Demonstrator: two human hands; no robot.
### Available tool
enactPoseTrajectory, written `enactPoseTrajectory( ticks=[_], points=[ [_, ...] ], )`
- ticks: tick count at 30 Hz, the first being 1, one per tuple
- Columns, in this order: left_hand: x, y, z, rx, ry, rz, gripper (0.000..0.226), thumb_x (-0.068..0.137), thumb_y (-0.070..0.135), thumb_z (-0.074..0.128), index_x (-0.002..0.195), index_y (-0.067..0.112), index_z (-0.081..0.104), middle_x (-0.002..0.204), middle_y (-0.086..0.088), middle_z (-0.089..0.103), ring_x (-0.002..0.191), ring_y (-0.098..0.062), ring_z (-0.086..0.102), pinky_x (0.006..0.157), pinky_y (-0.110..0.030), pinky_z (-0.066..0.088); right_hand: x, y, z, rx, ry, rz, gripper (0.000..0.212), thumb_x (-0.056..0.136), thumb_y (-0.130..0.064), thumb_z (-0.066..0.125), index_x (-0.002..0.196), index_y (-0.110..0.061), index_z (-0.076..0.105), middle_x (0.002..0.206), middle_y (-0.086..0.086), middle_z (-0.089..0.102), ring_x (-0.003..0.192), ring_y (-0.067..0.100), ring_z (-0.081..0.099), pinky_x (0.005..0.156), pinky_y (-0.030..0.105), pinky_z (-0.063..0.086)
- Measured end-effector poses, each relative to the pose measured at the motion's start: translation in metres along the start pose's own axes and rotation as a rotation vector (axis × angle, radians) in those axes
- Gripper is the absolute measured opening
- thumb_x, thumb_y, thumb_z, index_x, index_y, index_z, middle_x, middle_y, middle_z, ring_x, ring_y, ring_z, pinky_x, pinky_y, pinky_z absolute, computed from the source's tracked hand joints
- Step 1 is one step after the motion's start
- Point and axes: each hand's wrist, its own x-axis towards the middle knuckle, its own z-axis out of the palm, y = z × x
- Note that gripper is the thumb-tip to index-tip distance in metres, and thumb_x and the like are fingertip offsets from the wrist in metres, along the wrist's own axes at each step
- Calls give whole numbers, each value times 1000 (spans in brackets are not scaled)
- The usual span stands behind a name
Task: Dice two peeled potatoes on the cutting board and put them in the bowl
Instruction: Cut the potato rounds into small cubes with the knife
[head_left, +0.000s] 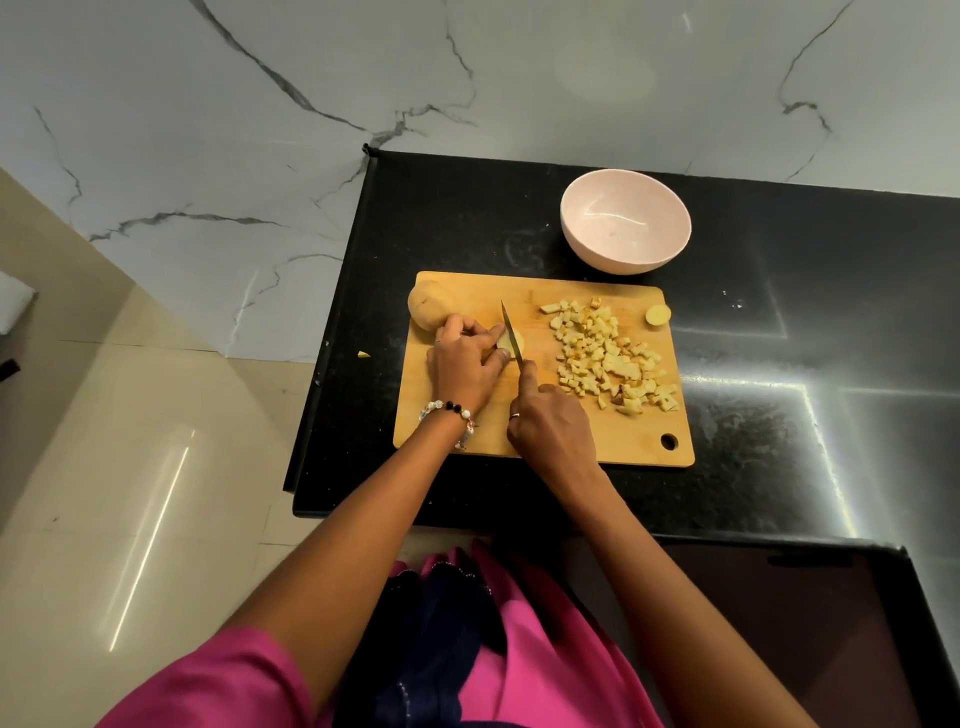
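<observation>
Left hand (464, 364) grips potato piece (511, 345); right hand (551, 423) grips knife (511, 330).

sleeve (228, 680): pink | left hand (465, 366): beaded bracelet (448, 410) | right hand (550, 426): ring (514, 415)

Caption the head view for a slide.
Left hand steadies a potato piece while right hand slices with a knife on the wooden cutting board.

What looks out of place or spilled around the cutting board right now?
One small yellow potato scrap lies off the cutting board, on the black counter to its left. An end slice sits apart at the board's far right corner. Nothing else stands out.
</observation>
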Motion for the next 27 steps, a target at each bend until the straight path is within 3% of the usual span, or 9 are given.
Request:
enactPoseTrajectory(
  ticks=[4, 8, 12, 27],
  points=[
    [-1, 0, 2, -8, 18, -1, 37, 82, 32, 68, 118, 23, 66, 108, -2, 50, 103, -20, 48, 86, -40, 45, -24, 1, 1, -8, -33, -20, 57, 95, -10, 35, 148, 1, 17, 95, 22, 62, 73, 37, 60, 55, 35, 31],
    [-2, 0, 2, -18, 24, -1, 37, 83, 30, 69, 119, 22, 66, 108, -2, 50, 103, -20, 48, 86, -42, 45, -52, 5, 2, 9, -39, -5, 60, 84, -3, 49, 141, 7, 34, 75, 24, 63, 53, 38, 57, 46, 32, 28],
    [-3, -1, 0, -26, 17, 20, 39, 83, 28, 69, 120, 20, 64, 110, -3, 51, 103, -20, 48, 88, -42, 46, -52, 5, -10, 83, -40, 31, 57, 94, -17, 37, 148, -5, 22, 92, 18, 64, 76, 37, 59, 56, 34, 33],
    [-1, -4, 4, -88, 70, 8, 36, 78, 25, 73, 112, 13, 69, 102, -4, 55, 97, -22, 54, 83, -44, 49, -1, -9, -5, -52, -14, 7, 56, 95, -9, 32, 148, -1, 18, 92, 19, 62, 78, 36, 61, 57, 34, 35]
  ],
)
